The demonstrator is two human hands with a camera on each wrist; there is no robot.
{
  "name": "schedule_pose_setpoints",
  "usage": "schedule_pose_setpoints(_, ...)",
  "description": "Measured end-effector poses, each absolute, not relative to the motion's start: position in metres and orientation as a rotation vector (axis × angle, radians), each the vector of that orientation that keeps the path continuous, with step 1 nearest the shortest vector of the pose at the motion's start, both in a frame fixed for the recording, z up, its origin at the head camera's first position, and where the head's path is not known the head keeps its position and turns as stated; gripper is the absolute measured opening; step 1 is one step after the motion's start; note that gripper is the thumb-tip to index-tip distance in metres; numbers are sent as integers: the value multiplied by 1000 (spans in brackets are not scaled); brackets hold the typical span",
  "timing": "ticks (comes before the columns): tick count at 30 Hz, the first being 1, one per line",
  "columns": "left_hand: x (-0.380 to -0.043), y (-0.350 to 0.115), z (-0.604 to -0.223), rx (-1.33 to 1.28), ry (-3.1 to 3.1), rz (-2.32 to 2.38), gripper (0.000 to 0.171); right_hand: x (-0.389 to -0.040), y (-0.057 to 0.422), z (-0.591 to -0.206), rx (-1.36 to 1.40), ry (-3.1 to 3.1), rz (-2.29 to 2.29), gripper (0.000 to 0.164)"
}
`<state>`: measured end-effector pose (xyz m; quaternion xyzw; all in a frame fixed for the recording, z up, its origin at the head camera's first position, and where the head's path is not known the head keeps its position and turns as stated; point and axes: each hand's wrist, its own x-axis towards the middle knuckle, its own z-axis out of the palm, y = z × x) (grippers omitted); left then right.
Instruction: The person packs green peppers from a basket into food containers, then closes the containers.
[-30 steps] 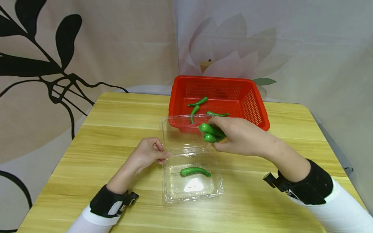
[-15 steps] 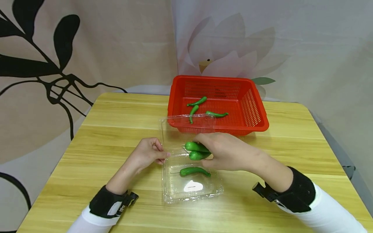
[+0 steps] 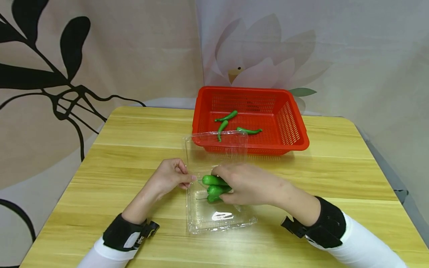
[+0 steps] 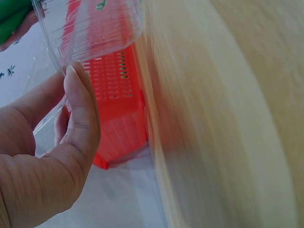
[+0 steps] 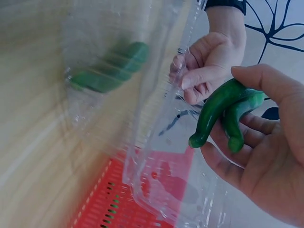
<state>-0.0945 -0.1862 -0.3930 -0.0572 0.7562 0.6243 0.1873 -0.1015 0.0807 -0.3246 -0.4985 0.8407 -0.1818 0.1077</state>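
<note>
My left hand [image 3: 170,174] pinches the left edge of a clear plastic clamshell box [image 3: 204,221] near its hinge, thumb against fingertips. The box lies with its lid [image 3: 201,152] folded back toward the basket. Over the box's bottom half, my right hand [image 3: 254,184] holds two green chili peppers [image 3: 214,180] side by side; the right wrist view shows the curved peppers [image 5: 216,111] between thumb and fingers. Another green chili [image 5: 114,69] lies in the box, seen through its wall in that view and mostly hidden by the right hand in the head view.
A red perforated basket [image 3: 288,111] stands at the back of the wooden table [image 3: 134,149], with several green chilies [image 3: 229,116] in it. The box's lid overlaps the basket's front rim in the head view. A patterned cloth [image 3: 151,48] hangs behind the table.
My right hand has moved left and toward me with the two chilies, from near the basket's front to over the box's bottom half. My left hand has stayed at the box edge.
</note>
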Motion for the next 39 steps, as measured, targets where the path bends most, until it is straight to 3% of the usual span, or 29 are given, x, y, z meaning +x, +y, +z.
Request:
schedule_pose_setpoints(25,-93,-188,-394,-151,2132,1766,25,-88,63,-365,-1412,2394,-337,27)
schedule_pose_setpoints(39,-94,-187,-393,-152,2124,1766,26,-86,58,-379,-1382,2374,-207,35)
